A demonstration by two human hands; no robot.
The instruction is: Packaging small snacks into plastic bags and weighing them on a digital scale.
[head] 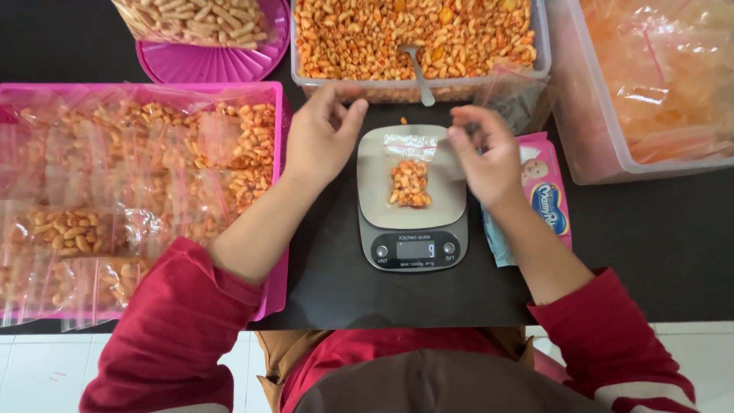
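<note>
Clear tub [459, 82] at the top of the dark counter [650, 245], heaped with orange macaroni snacks, a spoon [419, 73] stuck handle-out in the pile. Left side, a pink tray [277, 191] packed with filled little clear bags of the same snack. Above it, a round pink lid [222, 65] carrying a bag of pale stick snacks [191, 19]. Far right, a second clear tub [589, 145] holding a mass of plastic bags.

Centre stage: a small kitchen scale [413, 200], and on its plate lies a small zip bag [410, 172], clear, with a modest clump of orange macaroni in its lower half, top part flat.

Left hand [321, 138] hovers just left of the scale, fingers loosely curled, holding nothing. Right hand [485, 153] sits over the scale's right edge, fingers drawn together; whether they pinch the bag's edge, I cannot tell. A pink wipes packet [547, 199] lies under that wrist.
</note>
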